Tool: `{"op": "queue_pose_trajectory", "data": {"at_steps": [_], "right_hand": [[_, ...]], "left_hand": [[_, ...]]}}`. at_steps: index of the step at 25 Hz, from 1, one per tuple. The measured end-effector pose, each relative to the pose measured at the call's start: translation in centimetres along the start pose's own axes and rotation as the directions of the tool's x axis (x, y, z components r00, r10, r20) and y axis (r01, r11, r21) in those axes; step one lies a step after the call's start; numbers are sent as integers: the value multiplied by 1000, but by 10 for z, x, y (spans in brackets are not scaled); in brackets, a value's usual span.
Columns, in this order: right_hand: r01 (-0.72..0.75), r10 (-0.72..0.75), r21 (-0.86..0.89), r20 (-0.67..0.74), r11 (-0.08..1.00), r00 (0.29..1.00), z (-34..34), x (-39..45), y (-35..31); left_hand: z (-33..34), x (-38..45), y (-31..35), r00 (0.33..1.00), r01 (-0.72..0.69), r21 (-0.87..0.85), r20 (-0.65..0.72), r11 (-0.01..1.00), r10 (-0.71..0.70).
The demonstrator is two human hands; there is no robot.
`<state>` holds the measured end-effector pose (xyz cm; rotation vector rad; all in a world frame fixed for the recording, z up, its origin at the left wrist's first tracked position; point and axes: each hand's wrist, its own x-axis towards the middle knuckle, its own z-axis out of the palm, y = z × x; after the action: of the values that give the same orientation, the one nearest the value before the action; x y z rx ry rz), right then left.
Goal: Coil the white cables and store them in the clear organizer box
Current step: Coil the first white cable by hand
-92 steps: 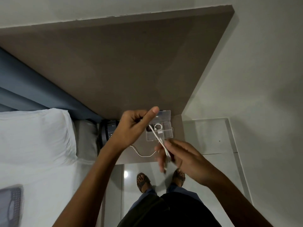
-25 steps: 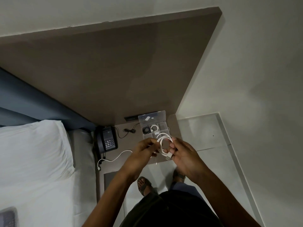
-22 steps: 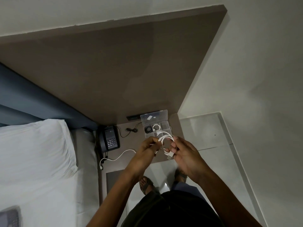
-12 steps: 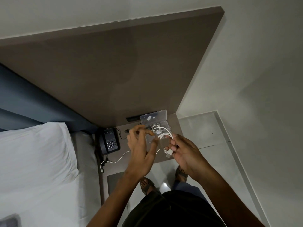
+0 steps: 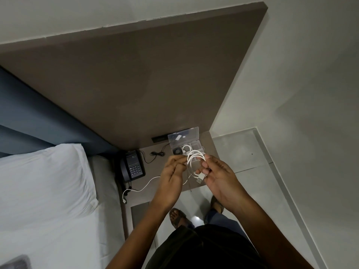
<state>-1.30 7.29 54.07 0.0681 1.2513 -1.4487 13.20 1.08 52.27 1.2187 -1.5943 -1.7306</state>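
White cable, looped into a few rough rings, sits between both hands above the bedside table. I see the right hand with thumb and fingers curled round the right side of the coil; the cable's white plug end sticks out below its fingertips. Left hand pinches the coil's left edge, fingertips drawn together on the strand. From under that hand the loose tail of the cable runs down and left across the table top, and its far connector hangs over the table's near-left edge, beside the bed.

Clear organizer box stands on the table just behind the hands, lid tipped up against the brown wall panel. One compartment holds a small white coiled cable; the compartment left of it holds something dark and round, too small for me to tell what. The held coil overlaps the box's front edge in my view; I cannot tell if it touches.

Black desk phone sits at the table's left end, a thin black cord lying between it and the box. White pillow to the far left. Sandalled feet on the pale tiled floor below.
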Motion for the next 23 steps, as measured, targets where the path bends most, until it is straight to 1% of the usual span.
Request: {"op": "queue_pose_trajectory", "data": {"at_steps": [2, 5, 6, 7, 10, 14, 18, 22, 23], "right_hand": [[12, -12, 7, 19, 1000, 1000, 0, -4, 2], [8, -9, 20, 36, 1000, 999, -1, -7, 3], [3, -4, 24, 38, 1000, 999, -2, -9, 3], [-2, 1, 29, 43, 1000, 999, -2, -10, 2], [-26, 22, 52, 79, 998, 997, -5, -12, 3], [-41, 33, 72, 105, 997, 994, -8, -11, 7], [-34, 29, 55, 96, 998, 995, -6, -11, 9], [-39, 33, 48, 133, 998, 991, -2, -10, 11], [-35, 28, 52, 138, 998, 990, -1, -9, 11]], "left_hand": [[-6, 2, 2, 998, 36, 45, 41, 998, -38], [-19, 0, 11, 980, 20, 68, 195, 997, -33], [-22, -2, 13, 975, 11, 60, 219, 998, -24], [-24, -3, 13, 976, 5, 47, 218, 999, -15], [-28, -5, 13, 989, 4, 5, 147, 1000, -4], [-24, -3, 10, 995, -26, -1, 96, 1000, 26], [-18, 1, -2, 1000, -12, -35, -21, 999, 12], [-12, 1, -9, 1000, -6, 17, 15, 1000, 6], [-12, 1, -11, 1000, -3, 6, 25, 1000, 2]]}}
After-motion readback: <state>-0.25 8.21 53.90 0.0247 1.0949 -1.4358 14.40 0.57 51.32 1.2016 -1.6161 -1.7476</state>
